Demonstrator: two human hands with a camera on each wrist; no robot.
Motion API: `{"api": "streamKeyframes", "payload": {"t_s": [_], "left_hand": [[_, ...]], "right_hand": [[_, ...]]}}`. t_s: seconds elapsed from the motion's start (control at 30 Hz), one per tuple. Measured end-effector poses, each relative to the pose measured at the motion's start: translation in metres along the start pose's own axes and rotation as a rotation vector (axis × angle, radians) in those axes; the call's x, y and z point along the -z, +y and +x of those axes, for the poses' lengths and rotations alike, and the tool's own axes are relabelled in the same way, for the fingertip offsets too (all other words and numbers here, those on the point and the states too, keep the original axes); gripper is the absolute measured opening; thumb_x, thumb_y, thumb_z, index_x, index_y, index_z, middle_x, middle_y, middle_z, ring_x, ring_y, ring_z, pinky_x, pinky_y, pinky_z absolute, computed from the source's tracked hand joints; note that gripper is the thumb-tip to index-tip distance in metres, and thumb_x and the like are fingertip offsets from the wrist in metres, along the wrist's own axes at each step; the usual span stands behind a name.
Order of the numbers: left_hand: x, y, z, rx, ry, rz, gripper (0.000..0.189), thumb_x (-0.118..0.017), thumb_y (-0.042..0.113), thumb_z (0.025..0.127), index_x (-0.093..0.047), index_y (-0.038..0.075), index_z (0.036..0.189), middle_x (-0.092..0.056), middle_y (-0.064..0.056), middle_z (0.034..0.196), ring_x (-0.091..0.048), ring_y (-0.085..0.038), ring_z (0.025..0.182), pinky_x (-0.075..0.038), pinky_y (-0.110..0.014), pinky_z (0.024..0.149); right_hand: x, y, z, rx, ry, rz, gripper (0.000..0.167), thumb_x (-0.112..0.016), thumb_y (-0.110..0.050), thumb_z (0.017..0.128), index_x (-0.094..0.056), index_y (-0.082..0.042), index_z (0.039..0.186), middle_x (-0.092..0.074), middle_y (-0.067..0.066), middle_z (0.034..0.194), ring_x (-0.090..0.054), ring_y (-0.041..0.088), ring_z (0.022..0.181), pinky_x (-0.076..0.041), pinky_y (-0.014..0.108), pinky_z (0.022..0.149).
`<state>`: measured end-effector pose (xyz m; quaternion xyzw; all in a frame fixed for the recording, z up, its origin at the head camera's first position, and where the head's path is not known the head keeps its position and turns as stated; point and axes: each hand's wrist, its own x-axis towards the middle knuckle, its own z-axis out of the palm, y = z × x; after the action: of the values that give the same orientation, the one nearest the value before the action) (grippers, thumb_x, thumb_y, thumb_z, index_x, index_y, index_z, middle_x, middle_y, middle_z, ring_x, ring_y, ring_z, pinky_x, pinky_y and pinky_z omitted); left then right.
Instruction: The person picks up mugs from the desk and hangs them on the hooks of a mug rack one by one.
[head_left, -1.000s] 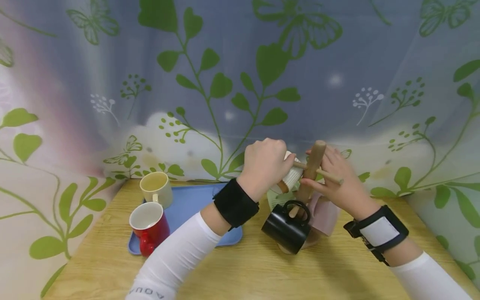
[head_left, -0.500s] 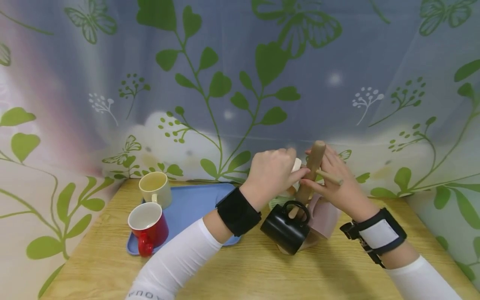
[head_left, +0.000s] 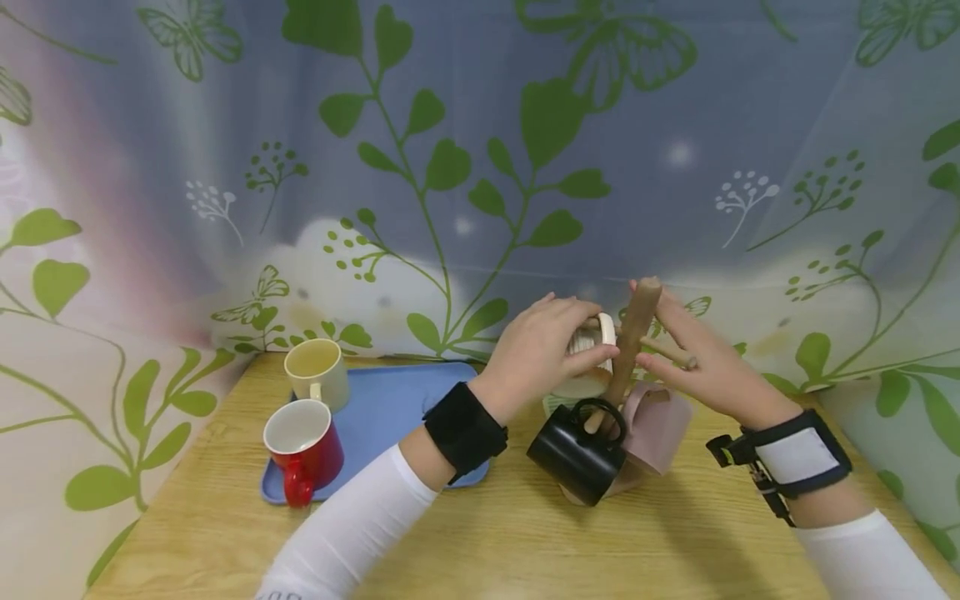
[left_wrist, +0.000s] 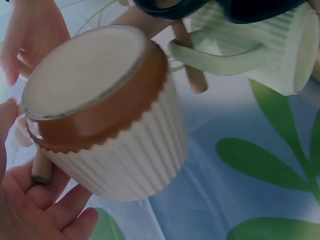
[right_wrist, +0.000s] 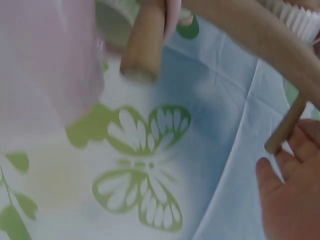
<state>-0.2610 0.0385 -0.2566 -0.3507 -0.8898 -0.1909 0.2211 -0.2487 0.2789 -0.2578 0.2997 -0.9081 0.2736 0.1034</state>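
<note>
A white ribbed mug with a brown band (left_wrist: 120, 160) hangs on an upper peg of the wooden mug rack (head_left: 633, 342), its base toward the left wrist camera. My left hand (head_left: 536, 354) is beside this mug, fingers loosely bent and spread, thumb near the white handle (head_left: 607, 332). On the other side of the post, my right hand (head_left: 708, 367) is relaxed, its fingertips around the opposite peg's end (right_wrist: 275, 145). Lower on the rack hang a black mug (head_left: 577, 454), a pink mug (head_left: 663, 425) and a pale green ribbed mug (left_wrist: 285, 45).
On the left, a blue tray (head_left: 397, 408) lies on the wooden table (head_left: 487, 550). It carries a pale yellow mug (head_left: 330, 385) and a red mug (head_left: 317, 454). A patterned curtain (head_left: 465, 167) stands close behind the table.
My left hand has pushed the white ribbed mug right onto the peg, then its fingers have loosened. My right hand has eased slightly away from the post, to the right.
</note>
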Motion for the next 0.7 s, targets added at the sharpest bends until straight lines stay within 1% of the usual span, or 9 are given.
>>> {"api": "streamKeyframes", "payload": {"t_s": [0.17,0.3,0.33,0.4,0.43,0.53,0.57,0.63,0.7], "left_hand": [[0.004,0.005,0.005,-0.020,-0.035,0.087,0.051,-0.059,0.058,0.089,-0.064,0.021,0.123,-0.068,0.008,0.120,-0.062,-0.008,0.117,-0.033,-0.034,0.121],[0.008,0.013,0.007,-0.043,-0.070,0.222,0.053,-0.058,0.057,0.091,-0.064,0.018,0.126,-0.068,0.006,0.122,-0.061,-0.009,0.120,-0.033,-0.032,0.121],[0.008,0.015,0.007,-0.044,-0.075,0.249,0.052,-0.057,0.056,0.092,-0.064,0.017,0.126,-0.068,0.005,0.123,-0.061,-0.010,0.121,-0.033,-0.032,0.120],[0.009,0.019,0.006,-0.040,-0.077,0.301,0.054,-0.054,0.056,0.094,-0.063,0.016,0.128,-0.067,0.003,0.126,-0.059,-0.012,0.124,-0.033,-0.033,0.120],[0.009,0.021,0.006,-0.032,-0.081,0.313,0.057,-0.053,0.057,0.094,-0.061,0.015,0.131,-0.066,0.002,0.129,-0.059,-0.013,0.126,-0.034,-0.034,0.120],[0.010,0.025,0.010,0.029,-0.102,0.248,0.076,-0.048,0.064,0.092,-0.045,0.010,0.145,-0.061,-0.002,0.137,-0.054,-0.018,0.132,-0.033,-0.035,0.121],[0.010,0.027,0.012,0.055,-0.113,0.199,0.083,-0.048,0.067,0.091,-0.036,0.009,0.150,-0.058,-0.003,0.141,-0.052,-0.018,0.135,-0.032,-0.035,0.121],[0.013,0.034,0.020,0.120,-0.145,0.064,0.098,-0.049,0.071,0.088,-0.018,0.008,0.156,-0.050,-0.004,0.149,-0.049,-0.019,0.137,-0.037,-0.033,0.118],[0.015,0.044,0.028,0.190,-0.180,-0.072,0.107,-0.052,0.074,0.084,-0.005,0.011,0.158,-0.046,-0.003,0.152,-0.050,-0.018,0.136,-0.044,-0.031,0.111]], "right_hand": [[0.007,0.001,-0.006,-0.007,0.002,-0.026,0.086,-0.063,-0.023,0.094,-0.005,-0.035,0.157,-0.012,0.009,0.166,-0.016,0.043,0.151,-0.024,0.074,0.107],[0.003,0.003,-0.010,-0.045,-0.023,0.020,0.092,-0.065,-0.024,0.093,0.001,-0.037,0.156,-0.003,0.008,0.167,-0.011,0.044,0.151,-0.023,0.076,0.105],[0.000,0.004,-0.010,-0.064,-0.031,0.036,0.094,-0.065,-0.024,0.093,0.005,-0.037,0.156,0.001,0.007,0.167,-0.016,0.045,0.150,-0.024,0.076,0.105],[-0.008,0.008,-0.011,-0.104,-0.046,0.061,0.091,-0.067,-0.025,0.092,-0.004,-0.028,0.158,0.011,0.006,0.166,-0.009,0.046,0.151,-0.021,0.078,0.106],[-0.013,0.010,-0.012,-0.131,-0.063,0.065,0.089,-0.067,-0.027,0.093,-0.007,-0.024,0.158,0.014,0.007,0.166,-0.012,0.048,0.149,-0.024,0.076,0.105],[-0.029,0.020,-0.014,-0.192,-0.142,0.085,0.086,-0.063,-0.035,0.094,-0.009,-0.019,0.158,0.012,0.014,0.165,-0.029,0.051,0.142,-0.035,0.069,0.106],[-0.035,0.023,-0.014,-0.187,-0.163,0.094,0.082,-0.062,-0.035,0.095,-0.013,-0.019,0.158,0.006,0.015,0.166,-0.028,0.051,0.143,-0.038,0.066,0.106],[-0.044,0.028,-0.014,-0.148,-0.200,0.119,0.081,-0.061,-0.034,0.096,-0.010,-0.026,0.158,-0.013,0.017,0.164,-0.047,0.045,0.133,-0.049,0.057,0.100],[-0.052,0.033,-0.011,-0.063,-0.200,0.126,0.071,-0.062,-0.029,0.096,-0.022,-0.029,0.155,-0.037,0.010,0.155,-0.058,0.027,0.123,-0.055,0.045,0.095]]}}
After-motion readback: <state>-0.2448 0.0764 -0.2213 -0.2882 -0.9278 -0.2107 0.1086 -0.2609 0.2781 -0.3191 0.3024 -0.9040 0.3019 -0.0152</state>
